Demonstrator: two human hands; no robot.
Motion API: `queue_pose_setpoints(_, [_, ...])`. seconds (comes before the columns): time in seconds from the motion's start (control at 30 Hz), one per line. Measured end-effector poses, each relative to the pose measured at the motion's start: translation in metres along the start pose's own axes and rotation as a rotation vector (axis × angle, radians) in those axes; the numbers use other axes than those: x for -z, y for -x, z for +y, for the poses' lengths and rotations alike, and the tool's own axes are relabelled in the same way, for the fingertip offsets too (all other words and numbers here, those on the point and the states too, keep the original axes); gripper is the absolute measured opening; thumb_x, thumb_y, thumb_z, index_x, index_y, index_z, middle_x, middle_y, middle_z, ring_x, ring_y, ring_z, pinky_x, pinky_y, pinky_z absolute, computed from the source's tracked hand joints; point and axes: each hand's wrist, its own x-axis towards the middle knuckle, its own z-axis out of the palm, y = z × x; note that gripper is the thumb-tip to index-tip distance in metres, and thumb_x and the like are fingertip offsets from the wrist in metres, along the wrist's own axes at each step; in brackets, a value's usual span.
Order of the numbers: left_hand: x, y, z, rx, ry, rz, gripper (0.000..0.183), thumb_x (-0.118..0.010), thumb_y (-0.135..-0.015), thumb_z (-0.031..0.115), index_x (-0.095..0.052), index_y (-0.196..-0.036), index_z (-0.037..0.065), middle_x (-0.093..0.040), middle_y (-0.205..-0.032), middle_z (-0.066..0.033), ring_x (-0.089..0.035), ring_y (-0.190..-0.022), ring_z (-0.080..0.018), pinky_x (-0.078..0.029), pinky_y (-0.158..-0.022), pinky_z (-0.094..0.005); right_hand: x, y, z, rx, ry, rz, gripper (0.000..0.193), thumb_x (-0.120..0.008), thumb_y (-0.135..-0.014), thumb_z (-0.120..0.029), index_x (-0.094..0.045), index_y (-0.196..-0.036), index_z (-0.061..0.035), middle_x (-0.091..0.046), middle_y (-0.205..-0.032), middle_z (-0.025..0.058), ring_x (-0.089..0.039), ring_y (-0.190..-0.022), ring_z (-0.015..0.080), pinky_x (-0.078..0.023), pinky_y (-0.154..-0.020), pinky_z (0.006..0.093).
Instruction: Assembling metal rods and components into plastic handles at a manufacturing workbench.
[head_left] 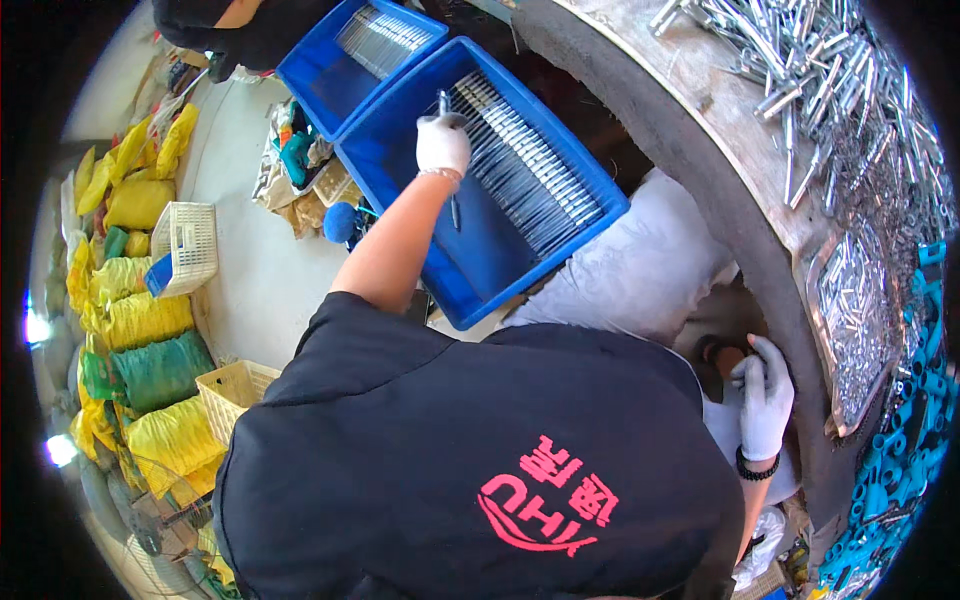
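Observation:
My left hand [443,145], in a white glove, is closed around a slim metal rod [456,213] over a blue plastic crate [480,262]. The rod's silver end sticks up past the fist; its thin tip shows below the wrist. Inside the crate, along its right side, lie several similar metal rods [530,165] in a neat row, thick bright ends aligned. My right hand [765,392], also gloved, rests by the edge of the workbench [700,150] with fingers partly stretched and apart. Nothing shows in it.
Another blue crate [330,75] with rods stands beyond, near a person in dark clothes [270,35]. Loose metal rods [820,80] and small metal parts [855,320] pile up on the bench. Teal plastic parts [900,450] lie far right; yellow sacks [150,320] line the left.

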Motion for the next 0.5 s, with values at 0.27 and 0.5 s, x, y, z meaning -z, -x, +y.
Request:
queue_pose_setpoints(0.27, [-0.005, -0.053, 0.007, -0.237, -0.373, -0.115, 0.016, -0.058, -0.089, 0.02, -0.069, -0.097, 0.011, -0.06, -0.108, -0.0201, -0.067, -0.089, -0.0401, -0.055, -0.079, -0.0492, -0.001, -0.005, 0.014, -0.092, -0.041, 0.042, 0.03, -0.051, -0.099, -0.01, -0.063, -0.123, 0.0033, -0.062, -0.082, 0.0037, -0.054, -0.068, 0.0094, -0.046, -0.065, 0.0244])
queue_pose_setpoints(0.5, [-0.03, -0.076, -0.009, -0.104, -0.346, 0.074, 0.028, -0.056, -0.093, 0.03, -0.052, -0.108, 0.007, -0.064, -0.093, -0.0224, -0.067, -0.079, -0.0446, -0.056, -0.071, -0.0528, -0.002, -0.005, 0.017, -0.153, 0.008, 0.024, 0.029, -0.052, -0.098, -0.011, -0.062, -0.121, 0.0048, -0.062, -0.078, 0.0056, -0.055, -0.068, 0.0108, -0.047, -0.066, 0.0259])
